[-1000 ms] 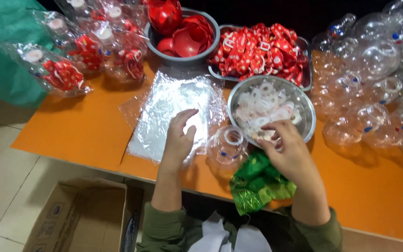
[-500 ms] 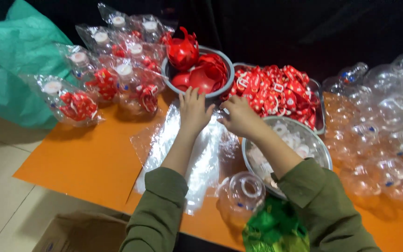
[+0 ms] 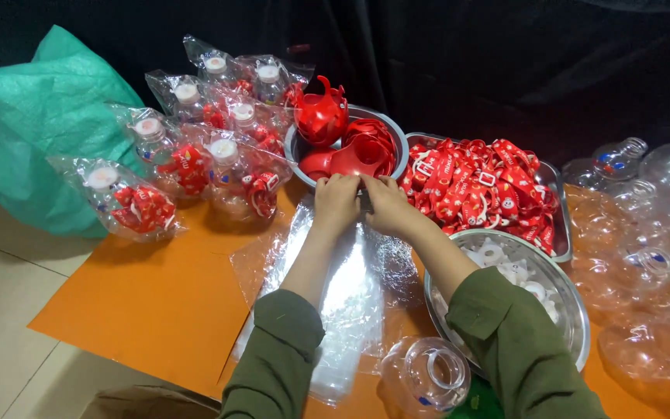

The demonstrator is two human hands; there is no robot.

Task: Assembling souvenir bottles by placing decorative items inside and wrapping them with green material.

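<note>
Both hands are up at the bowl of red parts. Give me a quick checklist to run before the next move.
1. Left hand at the rim of the bowl of red parts: ok.
2. Right hand beside it, the two hands touching: ok.
3. A red part in a firm grip: cannot tell, the fingers hide it.
4. Stack of clear bags flat on the orange table under the forearms: ok.
5. Clear bottle close to the near edge, lying tilted, not upright: not ok.
6. Bowl of white caps within reach by the right arm: ok.
</note>
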